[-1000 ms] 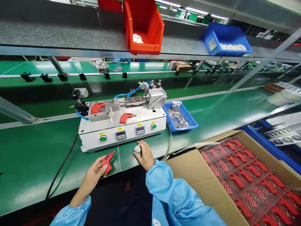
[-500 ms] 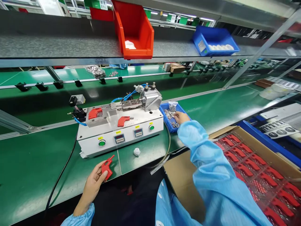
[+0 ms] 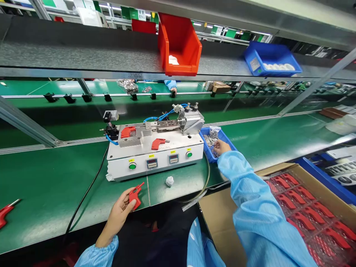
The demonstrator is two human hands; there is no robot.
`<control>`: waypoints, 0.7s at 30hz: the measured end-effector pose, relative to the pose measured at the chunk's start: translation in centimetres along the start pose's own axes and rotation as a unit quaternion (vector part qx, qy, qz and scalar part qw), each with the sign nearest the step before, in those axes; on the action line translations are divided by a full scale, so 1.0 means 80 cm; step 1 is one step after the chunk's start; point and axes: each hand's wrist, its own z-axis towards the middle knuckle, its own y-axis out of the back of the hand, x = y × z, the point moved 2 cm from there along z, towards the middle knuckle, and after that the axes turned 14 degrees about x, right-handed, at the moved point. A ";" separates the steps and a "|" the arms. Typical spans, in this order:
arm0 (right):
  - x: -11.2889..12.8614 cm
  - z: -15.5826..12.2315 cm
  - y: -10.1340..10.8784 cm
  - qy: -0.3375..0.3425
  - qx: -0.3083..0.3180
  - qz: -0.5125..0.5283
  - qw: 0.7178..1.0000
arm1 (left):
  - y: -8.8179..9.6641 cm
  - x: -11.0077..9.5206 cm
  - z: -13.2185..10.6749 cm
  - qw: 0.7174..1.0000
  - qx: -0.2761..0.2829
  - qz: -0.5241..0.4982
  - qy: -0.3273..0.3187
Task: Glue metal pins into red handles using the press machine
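My left hand (image 3: 118, 213) is closed around a red pistol-shaped plastic handle (image 3: 135, 197), held at the front edge of the bench with its thin tip pointing up and right. My right hand (image 3: 222, 147) reaches into a blue bin (image 3: 230, 144), fingers pinched among small metal pins (image 3: 209, 140); whatever is between the fingertips is too small to make out. Left of that bin stands a white bench machine (image 3: 155, 172). One red handle (image 3: 128, 131) sits in its fixture, and another red handle with a metal shaft (image 3: 158, 144) lies on its top plate.
A white plastic knob (image 3: 169, 181) lies before the machine. At the right, a cardboard box (image 3: 302, 170) holds trays of red handles. Another shafted handle (image 3: 5, 214) lies far left. Red (image 3: 182, 69) and blue (image 3: 274, 72) bins sit on the shelf above. Across the bench a person's hand (image 3: 174, 90) shows.
The view has swung left, bringing the far-left handle and the person's hand across the bench into sight. My left hand keeps its red handle; my right hand remains in the pin bin.
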 end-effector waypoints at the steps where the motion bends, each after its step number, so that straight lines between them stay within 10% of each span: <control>1: 0.002 0.005 0.004 0.001 0.022 0.003 1.000 | 0.001 0.002 0.001 1.000 0.003 -0.003 0.000; 12: 0.104 -0.025 0.017 0.161 0.113 0.236 0.951 | -0.006 0.008 0.007 0.998 0.021 -0.053 -0.014; 21: 0.271 0.011 -0.097 0.336 0.282 0.102 0.893 | -0.011 0.001 0.022 0.995 0.042 -0.065 -0.066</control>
